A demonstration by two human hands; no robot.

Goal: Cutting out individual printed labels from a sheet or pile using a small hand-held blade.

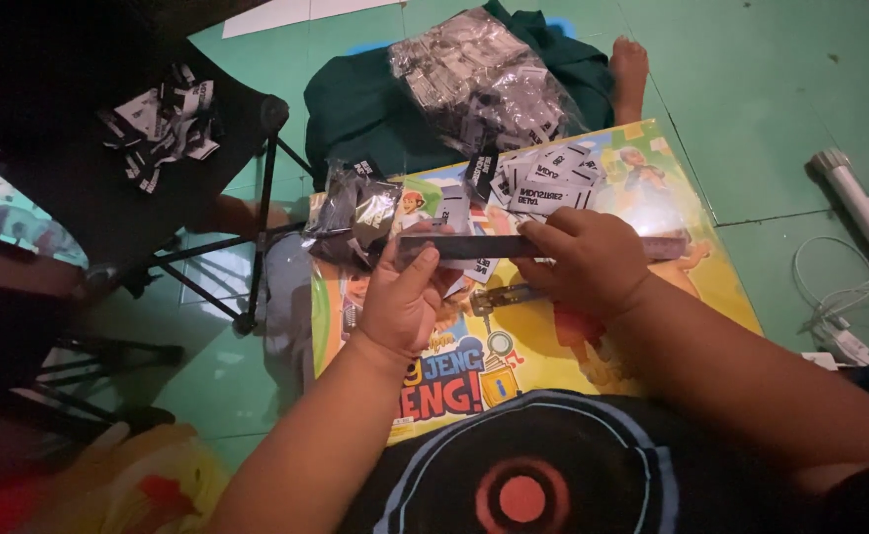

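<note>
Left hand [400,302]: gripping the dark strip's [474,246] left end, steadying it at frame centre.
Right hand [585,259]: pinching its middle, keeping it level.
Below: colourful board [652,213] catching loose tags [543,178].

Glossy clear plastic bag [479,74] — shiny printed cardboard sheet [652,257]
</note>
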